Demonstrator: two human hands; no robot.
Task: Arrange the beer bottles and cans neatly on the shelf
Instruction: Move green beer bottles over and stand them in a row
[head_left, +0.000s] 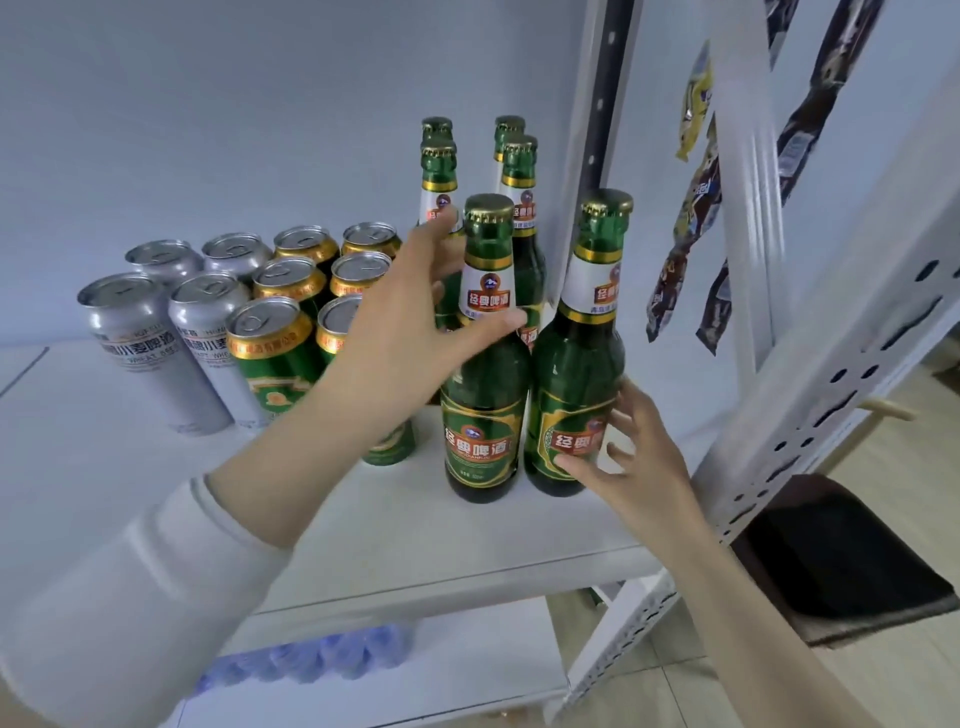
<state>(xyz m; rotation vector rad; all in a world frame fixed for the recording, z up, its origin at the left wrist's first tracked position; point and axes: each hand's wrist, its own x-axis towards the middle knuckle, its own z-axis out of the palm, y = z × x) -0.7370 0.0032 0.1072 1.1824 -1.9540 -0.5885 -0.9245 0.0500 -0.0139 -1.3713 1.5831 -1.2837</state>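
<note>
Six bottles (525, 291) stand in two rows right of centre on the shelf (415, 545), with cans (260, 322) to their left. The left hand (410, 322) wraps thumb and fingers loosely round the front-left bottle (483, 415) at its neck. The right hand (634, 457), fingers spread, only touches the front-right bottle (576, 364) at the label. A push that high on the neck could tip the bottle into its neighbours or the cans.

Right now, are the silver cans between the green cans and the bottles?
No, the silver cans stand furthest left on the shelf, and the green cans sit between them and the bottles.
</note>
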